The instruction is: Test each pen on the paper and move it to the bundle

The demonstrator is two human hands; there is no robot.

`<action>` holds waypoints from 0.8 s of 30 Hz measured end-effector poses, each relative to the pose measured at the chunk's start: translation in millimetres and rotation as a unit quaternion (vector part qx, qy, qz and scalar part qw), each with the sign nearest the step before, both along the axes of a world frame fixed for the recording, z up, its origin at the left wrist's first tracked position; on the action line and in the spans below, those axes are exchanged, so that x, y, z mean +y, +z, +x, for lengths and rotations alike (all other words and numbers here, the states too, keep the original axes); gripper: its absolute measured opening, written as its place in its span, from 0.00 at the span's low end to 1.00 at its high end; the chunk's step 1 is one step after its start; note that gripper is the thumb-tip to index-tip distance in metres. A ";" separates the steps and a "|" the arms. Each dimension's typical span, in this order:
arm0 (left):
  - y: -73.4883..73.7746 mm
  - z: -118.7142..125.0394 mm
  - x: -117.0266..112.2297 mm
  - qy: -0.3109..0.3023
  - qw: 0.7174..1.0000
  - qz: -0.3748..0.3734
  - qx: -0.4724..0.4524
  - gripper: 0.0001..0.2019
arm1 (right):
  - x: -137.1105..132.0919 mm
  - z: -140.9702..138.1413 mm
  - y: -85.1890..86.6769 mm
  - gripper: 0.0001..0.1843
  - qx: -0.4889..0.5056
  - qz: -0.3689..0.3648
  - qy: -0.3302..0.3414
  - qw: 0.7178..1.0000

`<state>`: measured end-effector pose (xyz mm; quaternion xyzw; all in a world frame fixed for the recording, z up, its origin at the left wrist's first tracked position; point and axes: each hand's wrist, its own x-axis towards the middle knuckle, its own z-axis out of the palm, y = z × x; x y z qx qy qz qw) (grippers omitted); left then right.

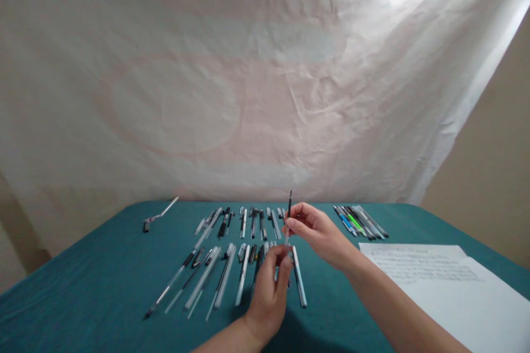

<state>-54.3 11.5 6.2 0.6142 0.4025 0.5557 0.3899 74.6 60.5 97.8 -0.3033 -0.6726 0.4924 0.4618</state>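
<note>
A slim pen refill (290, 207) with a black upper part, a thin dark tip and a paler lower part stands upright in front of me. The fingers of my right hand (314, 231) pinch it at mid-length. Lower down, my left hand (269, 289) grips its bottom end between thumb and fingers. Behind and beside my hands lie rows of pen parts: clear barrels (202, 278), caps (199, 256) and thin refills. A white pen barrel (299, 278) lies just right of my left hand, which hides some parts.
On the green cloth (91, 265), a bundle of pens (360, 222) lies at the back right. Sheets of handwritten paper (439, 281) cover the right front. A thin whitish stick-like item (165, 209) lies at the far left. A pale sheet (265, 94) hangs behind the table.
</note>
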 end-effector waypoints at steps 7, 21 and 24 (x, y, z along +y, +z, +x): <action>5.1 -2.2 1.8 0.008 1.000 -0.018 -0.011 0.13 | 5.7 -0.1 -9.6 0.13 -0.026 -0.011 0.007 1.000; 5.9 -0.2 5.3 0.011 0.999 -0.020 -0.043 0.11 | 9.0 5.4 -14.2 0.12 -0.129 0.000 0.032 0.991; 6.1 -0.7 5.0 0.006 0.998 -0.029 -0.047 0.11 | 11.8 9.0 -13.0 0.13 -0.154 0.022 0.011 0.988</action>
